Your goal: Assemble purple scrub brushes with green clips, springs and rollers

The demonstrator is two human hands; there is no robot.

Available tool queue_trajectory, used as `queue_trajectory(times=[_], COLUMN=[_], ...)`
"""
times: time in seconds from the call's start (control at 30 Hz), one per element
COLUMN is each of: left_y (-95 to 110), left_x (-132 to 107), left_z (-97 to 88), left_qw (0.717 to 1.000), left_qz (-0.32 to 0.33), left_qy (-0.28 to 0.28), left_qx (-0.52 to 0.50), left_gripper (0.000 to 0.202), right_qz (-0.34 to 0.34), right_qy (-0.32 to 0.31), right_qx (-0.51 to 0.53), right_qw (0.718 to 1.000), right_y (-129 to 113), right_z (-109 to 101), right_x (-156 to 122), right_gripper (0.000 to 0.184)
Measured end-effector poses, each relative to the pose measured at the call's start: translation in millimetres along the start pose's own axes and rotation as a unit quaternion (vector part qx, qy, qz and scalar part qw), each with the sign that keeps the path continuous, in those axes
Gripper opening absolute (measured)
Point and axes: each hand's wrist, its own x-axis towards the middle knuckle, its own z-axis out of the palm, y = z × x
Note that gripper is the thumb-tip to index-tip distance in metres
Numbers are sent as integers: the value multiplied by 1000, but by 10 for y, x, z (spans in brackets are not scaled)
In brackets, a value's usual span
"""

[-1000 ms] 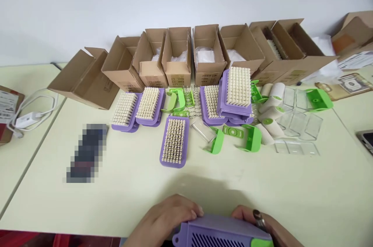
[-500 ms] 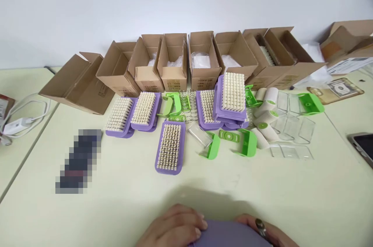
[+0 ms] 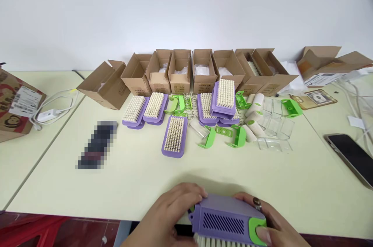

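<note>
As both hands [image 3: 169,214] [image 3: 275,221] grip purple brush unit [image 3: 224,218], another brush [image 3: 175,136] lies btwn them & open ctns [image 3: 202,84].

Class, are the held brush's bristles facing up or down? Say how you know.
Down: the bristles show below the slotted side of the brush, which the left hand and right hand hold.

A white charger [image 3: 48,115] lies near a carton [image 3: 21,103].
</note>
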Motion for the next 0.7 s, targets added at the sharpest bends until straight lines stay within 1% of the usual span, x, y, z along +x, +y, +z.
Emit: queue_trajectory(times=[0.03, 0.1, 0.17, 0.3, 0.4, 0.47, 0.53, 0.6, 0.67, 0.7], left_y=[70, 172, 213, 169, 103, 49, -12, -60, -74, -63], left_x=[49, 135, 192, 214, 183, 161, 154, 175, 231, 268], left_z=[-22, -65, -113, -215, -237, -212, -171, -134, -112, -107], left_qw=[1000, 999, 999, 999, 999, 999, 1000, 1000, 997, 995], left_qz=[-18, -30, -9, 35, 42, 42, 29, -2, -41, -60], left_qy=[0, 2, 0, -5, -15, -20, -9, 11, 39, 64], left_qx=[2, -15, -33, -26, -8, 1, -4, -19, -44, -53], left_gripper=[84, 85, 88, 94, 91, 87, 85, 90, 96, 91], right_qz=[-14, -42, -56, -52, -47, -64, -99, -136, -168, -183], right_qy=[4, 4, -5, -53, -76, -69, -56, -40, -25, -19], right_qx=[-5, -14, -5, 33, 31, 3, -39, -76, -98, -101], right_qw=[1000, 999, 998, 997, 996, 995, 993, 987, 981, 978], right_y=[-42, -136, -216, -288, -287, -290, -323, -399, -503, -555], right_z=[34, 105, 165, 200, 127, 53, -3, -7, 54, 103], right_x=[4, 13, 30, 87, 145, 189, 236, 283, 328, 352], right_gripper=[83, 83, 83, 82, 76, 70, 66, 61, 56, 54])
